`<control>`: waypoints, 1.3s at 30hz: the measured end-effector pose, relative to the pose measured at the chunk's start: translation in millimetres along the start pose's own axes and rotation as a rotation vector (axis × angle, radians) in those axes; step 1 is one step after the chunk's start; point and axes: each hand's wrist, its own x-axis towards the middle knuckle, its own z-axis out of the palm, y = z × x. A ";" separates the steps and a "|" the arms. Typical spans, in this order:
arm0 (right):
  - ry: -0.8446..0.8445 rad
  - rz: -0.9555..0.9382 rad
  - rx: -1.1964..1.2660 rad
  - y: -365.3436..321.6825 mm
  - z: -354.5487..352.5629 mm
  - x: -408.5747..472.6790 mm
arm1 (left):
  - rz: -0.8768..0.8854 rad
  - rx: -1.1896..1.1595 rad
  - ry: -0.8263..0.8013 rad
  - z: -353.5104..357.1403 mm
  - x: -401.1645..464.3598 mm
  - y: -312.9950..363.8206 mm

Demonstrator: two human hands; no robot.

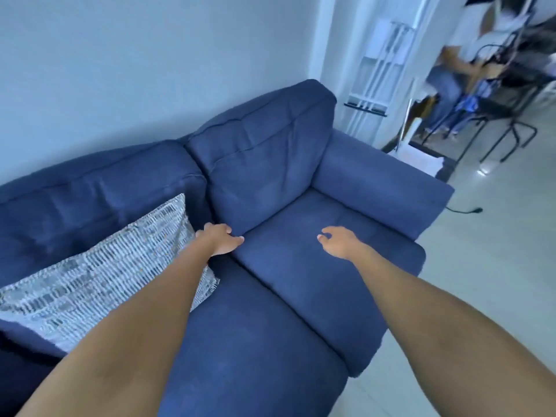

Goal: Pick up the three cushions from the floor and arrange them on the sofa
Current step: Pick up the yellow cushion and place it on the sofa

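Observation:
A dark blue two-seat sofa (301,266) fills the middle of the head view. One grey-and-white patterned cushion (99,275) leans against the left backrest. My left hand (221,239) hovers just past the cushion's right corner, fingers loosely spread, holding nothing. My right hand (338,240) floats over the right seat pad, fingers apart and empty. No other cushion shows in this view.
A pale wall runs behind the sofa. Light floor tiles (481,281) lie to the right, with a black cable (464,210) on them. Far right, a person sits by black metal stools (508,130) and a table. A white rack (376,82) stands by the sofa's armrest.

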 end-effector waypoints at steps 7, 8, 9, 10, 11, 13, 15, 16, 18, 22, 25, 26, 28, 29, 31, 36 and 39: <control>0.088 0.298 0.106 194.4 -32.6 -69.4 | 0.242 0.186 -0.216 100.8 -38.6 163.5; 0.103 0.332 0.118 231.6 -36.7 -87.8 | 0.277 0.211 -0.240 122.3 -52.2 193.0; 0.106 0.365 0.119 261.5 -40.1 -105.1 | 0.315 0.224 -0.258 141.3 -64.2 216.4; 0.117 0.384 0.123 291.3 -42.4 -120.8 | 0.348 0.242 -0.278 158.5 -78.9 238.6; 0.129 0.410 0.122 317.0 -43.9 -137.8 | 0.385 0.261 -0.295 175.4 -91.7 258.9; 0.150 0.494 0.142 386.1 -46.6 -181.8 | 0.485 0.329 -0.332 224.4 -127.7 310.4; 0.170 0.538 0.172 427.0 -46.9 -212.2 | 0.569 0.405 -0.347 256.6 -150.0 342.8; 0.187 0.557 0.185 445.5 -47.0 -226.9 | 0.605 0.438 -0.354 272.8 -160.7 358.1; 0.212 0.641 0.210 493.2 -47.5 -268.6 | 0.699 0.508 -0.390 316.7 -193.3 397.5; 0.240 0.782 0.262 564.7 -44.3 -334.0 | 0.846 0.578 -0.445 386.0 -249.8 457.0; 0.241 0.881 0.320 605.7 -39.5 -372.8 | 0.933 0.652 -0.493 433.2 -282.8 491.5; 0.240 0.903 0.338 619.6 -37.3 -383.3 | 0.955 0.680 -0.507 448.0 -292.1 502.6; 0.250 0.918 0.354 636.0 -33.1 -392.9 | 0.969 0.705 -0.525 466.0 -299.7 515.4; 0.251 0.928 0.358 644.5 -32.0 -397.3 | 0.982 0.713 -0.527 476.8 -301.8 523.1; 0.252 0.951 0.385 664.4 -30.0 -403.5 | 0.995 0.741 -0.537 498.7 -305.4 541.6; 0.237 0.978 0.436 717.6 -37.2 -394.7 | 0.996 0.776 -0.560 540.3 -303.9 592.3; 0.239 0.982 0.469 749.3 -50.3 -379.5 | 0.962 0.742 -0.577 562.4 -294.1 623.2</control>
